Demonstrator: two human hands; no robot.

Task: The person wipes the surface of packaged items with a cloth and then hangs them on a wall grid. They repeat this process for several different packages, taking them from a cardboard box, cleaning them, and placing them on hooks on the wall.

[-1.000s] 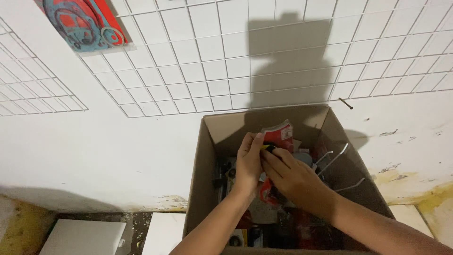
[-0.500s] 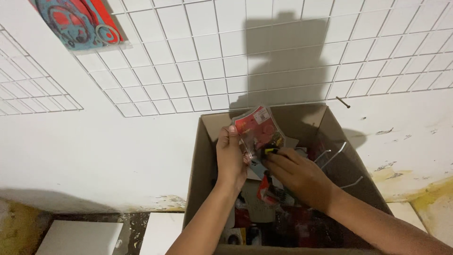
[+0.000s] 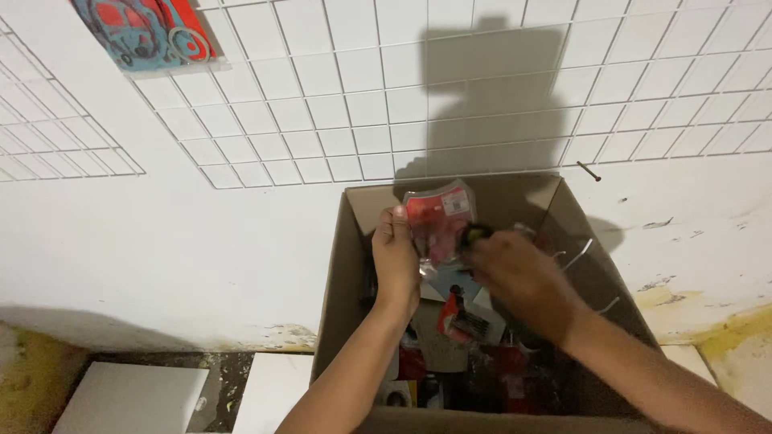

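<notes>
Two hands work over an open cardboard box (image 3: 354,265): left hand (image 3: 396,259) grips a red packet (image 3: 438,221); right hand (image 3: 523,277) is blurred, its grip unclear.

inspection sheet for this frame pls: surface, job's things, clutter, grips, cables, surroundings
Surface: open cardboard box on the floor against a white wall.
Job's things: red packet in clear wrap, raised above the box.
Clutter: more red and dark packets piled in the box; metal hooks at its right wall.
Grips: left hand holds the packet's edge; right hand blurred, on a small dark item beside it.
Cables: nothing seen.
Surroundings: white wire grid on the wall, one red-and-blue pack hung top left; white slabs below.
</notes>
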